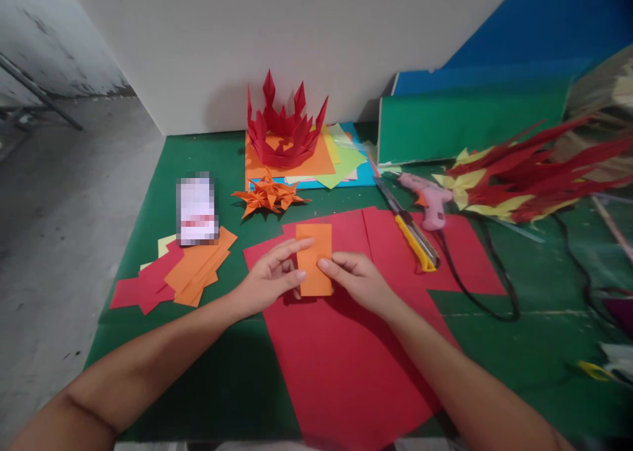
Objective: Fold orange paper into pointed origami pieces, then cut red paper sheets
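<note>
Between both hands I hold a small upright rectangle of orange paper (314,256) above the large red paper sheets (361,365). My left hand (277,270) grips its left side, with the thumb on the lower front and the index finger lying across the upper front. At the right edge, my right hand (359,276) pinches the paper between thumb and fingers. To the left lie loose orange paper strips (200,273) and red strips (153,279). Behind my hands sit folded orange paper stars (271,195).
A red folded paper crown (284,138) stands on coloured sheets (356,167) at the back. A yellow cutter knife (413,237), a pink glue gun (430,200) with a black cord and red-yellow paper flames (534,174) lie right. A blurred-out phone-like item (198,208) lies left.
</note>
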Demonstrator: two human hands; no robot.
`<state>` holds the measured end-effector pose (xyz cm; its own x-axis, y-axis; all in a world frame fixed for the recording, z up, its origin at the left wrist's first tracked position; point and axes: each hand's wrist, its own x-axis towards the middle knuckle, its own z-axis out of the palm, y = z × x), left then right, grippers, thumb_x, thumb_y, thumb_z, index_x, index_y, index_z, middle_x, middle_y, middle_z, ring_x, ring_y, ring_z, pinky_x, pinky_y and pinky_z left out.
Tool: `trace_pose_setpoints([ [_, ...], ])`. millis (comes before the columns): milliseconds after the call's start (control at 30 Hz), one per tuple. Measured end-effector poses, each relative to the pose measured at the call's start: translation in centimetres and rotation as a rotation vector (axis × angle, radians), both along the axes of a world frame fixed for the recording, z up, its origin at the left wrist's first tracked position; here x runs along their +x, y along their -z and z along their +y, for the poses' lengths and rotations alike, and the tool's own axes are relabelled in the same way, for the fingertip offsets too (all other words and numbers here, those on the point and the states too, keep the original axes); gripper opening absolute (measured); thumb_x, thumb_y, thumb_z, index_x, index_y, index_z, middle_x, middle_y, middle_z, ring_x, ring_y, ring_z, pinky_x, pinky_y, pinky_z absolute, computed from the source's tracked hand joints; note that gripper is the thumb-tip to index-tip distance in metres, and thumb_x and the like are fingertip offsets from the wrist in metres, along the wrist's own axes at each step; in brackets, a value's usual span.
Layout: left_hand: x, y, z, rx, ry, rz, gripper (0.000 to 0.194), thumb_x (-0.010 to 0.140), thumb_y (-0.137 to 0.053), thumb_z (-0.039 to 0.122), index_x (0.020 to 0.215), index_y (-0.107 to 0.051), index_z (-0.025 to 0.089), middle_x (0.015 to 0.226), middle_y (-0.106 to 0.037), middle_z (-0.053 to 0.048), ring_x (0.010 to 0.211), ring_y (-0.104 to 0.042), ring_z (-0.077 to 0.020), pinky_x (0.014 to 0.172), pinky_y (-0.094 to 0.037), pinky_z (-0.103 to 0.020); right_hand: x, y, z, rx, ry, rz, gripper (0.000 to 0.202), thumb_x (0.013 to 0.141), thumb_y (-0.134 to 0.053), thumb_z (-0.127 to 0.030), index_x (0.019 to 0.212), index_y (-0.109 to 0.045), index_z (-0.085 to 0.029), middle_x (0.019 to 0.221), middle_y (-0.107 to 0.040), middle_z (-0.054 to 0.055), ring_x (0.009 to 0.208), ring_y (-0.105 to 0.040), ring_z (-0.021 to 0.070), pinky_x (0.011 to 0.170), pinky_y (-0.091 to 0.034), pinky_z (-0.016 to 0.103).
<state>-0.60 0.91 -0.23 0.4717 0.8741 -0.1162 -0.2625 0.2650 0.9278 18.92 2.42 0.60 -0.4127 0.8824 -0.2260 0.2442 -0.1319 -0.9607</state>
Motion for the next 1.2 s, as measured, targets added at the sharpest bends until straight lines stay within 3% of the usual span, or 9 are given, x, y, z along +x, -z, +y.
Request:
trace_pose_setpoints([
  [133, 0.1, 0.3, 0.0, 0.056, -0.041, 0.019, 0.045, 0.081, -0.068, 0.034, 0.124, -0.059, 0.031, 0.134, -0.050, -0.006, 0.099, -0.057, -0.0156, 0.085, -0.049, -0.028, 0.0, 0.0, 0.1, 0.006, 0.005, -0.004, 0.048, 0.079, -0.055, -0.059, 0.056, -0.040, -0.020, 0.058, -0.031, -0.005, 0.054, -0.029, 0.0088, 0.049, -0.026, 0.024],
  [567, 0.0, 0.7, 0.0, 0.238, -0.080, 0.189, 0.042, 0.084, -0.063, 0.033, 0.126, -0.058, 0.031, 0.123, -0.055, -0.007, 0.069, -0.046, -0.0095, 0.064, -0.045, -0.024, 0.1, -0.3, 0.1, 0.007, -0.023, -0.038, 0.050, 0.078, -0.056, -0.060, 0.054, -0.040, -0.020, 0.054, -0.034, -0.005, 0.052, -0.032, 0.0088, 0.048, -0.027, 0.024],
  [767, -0.2, 0.4, -0.1, 0.288, -0.062, 0.260, 0.043, 0.086, -0.058, 0.026, 0.129, -0.056, 0.030, 0.128, -0.052, -0.008, 0.073, -0.049, -0.0100, 0.067, -0.047, -0.023, 0.1, -0.2, 0.0, -0.022, -0.040, 0.035, 0.049, 0.081, -0.054, -0.060, 0.055, -0.045, -0.020, 0.052, -0.039, -0.005, 0.050, -0.035, 0.0095, 0.049, -0.029, 0.025],
  [1033, -0.2, 0.7, -0.5, 0.257, -0.004, 0.302, 0.052, 0.084, -0.056, 0.022, 0.135, -0.049, 0.031, 0.140, -0.042, -0.009, 0.102, -0.054, -0.0183, 0.075, -0.048, -0.026, 0.2, 0.4, -0.2, -0.010, 0.059, 0.033, 0.046, 0.083, -0.052, -0.058, 0.060, -0.041, -0.020, 0.059, -0.033, -0.005, 0.054, -0.033, 0.0098, 0.051, -0.028, 0.025],
  [1200, -0.3, 0.7, -0.1, 0.308, -0.131, 0.305, 0.052, 0.085, -0.056, 0.023, 0.136, -0.048, 0.031, 0.140, -0.043, -0.008, 0.094, -0.054, -0.0159, 0.076, -0.047, -0.026, 0.0, -0.6, -0.1, 0.036, -0.053, 0.003, 0.046, 0.086, -0.050, -0.056, 0.057, -0.047, -0.020, 0.054, -0.045, -0.003, 0.052, -0.043, 0.0108, 0.053, -0.035, 0.025],
])
